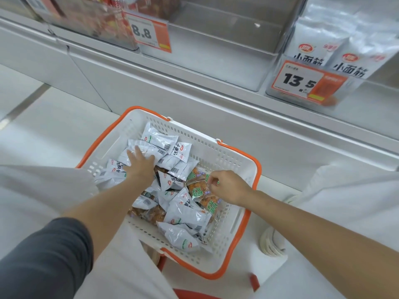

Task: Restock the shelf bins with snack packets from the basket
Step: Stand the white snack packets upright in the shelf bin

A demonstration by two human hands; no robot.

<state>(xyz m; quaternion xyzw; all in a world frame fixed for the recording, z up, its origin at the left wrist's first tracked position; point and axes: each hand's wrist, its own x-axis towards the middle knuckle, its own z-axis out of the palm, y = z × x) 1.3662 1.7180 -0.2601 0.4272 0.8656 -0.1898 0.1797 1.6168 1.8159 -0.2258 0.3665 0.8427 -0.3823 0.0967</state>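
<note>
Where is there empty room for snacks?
The clear plastic middle bin, between the bin of red packets and the bin of silver bags, looks bare. The white plastic basket is crowded with silver packets, left hand and right hand inside.

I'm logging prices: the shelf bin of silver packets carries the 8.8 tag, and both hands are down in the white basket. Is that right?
No: in the head view the bin of silver packets carries the 13.5 tag; the 8.8 tag hangs further left. The left hand and right hand are down in the white basket.
</note>
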